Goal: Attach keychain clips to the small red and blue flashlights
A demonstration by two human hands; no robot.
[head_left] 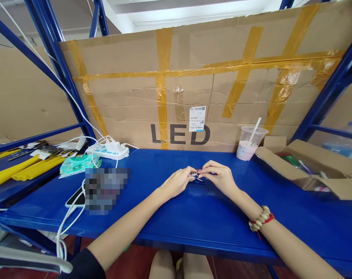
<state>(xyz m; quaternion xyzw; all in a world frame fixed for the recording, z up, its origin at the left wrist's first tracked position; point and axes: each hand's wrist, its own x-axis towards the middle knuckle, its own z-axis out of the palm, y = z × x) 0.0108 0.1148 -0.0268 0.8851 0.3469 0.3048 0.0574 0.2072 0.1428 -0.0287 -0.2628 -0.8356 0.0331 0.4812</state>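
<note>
Both of my hands meet over the middle of the blue shelf [210, 217]. My left hand [178, 180] and my right hand [219, 177] pinch a small object [197, 175] between their fingertips. It shows red, silver and dark parts, and is too small to name. It sits just above the shelf surface. A beaded bracelet with a red cord [261, 219] is on my right wrist.
A plastic cup with a straw and pink drink [249, 144] stands at the back right beside an open cardboard box [306, 164] of small items. At the left lie a white power strip [107, 150], cables, a phone [76, 197], a tissue pack [75, 164] and yellow tubes [24, 170]. A taped "LED" carton [193, 85] forms the back wall.
</note>
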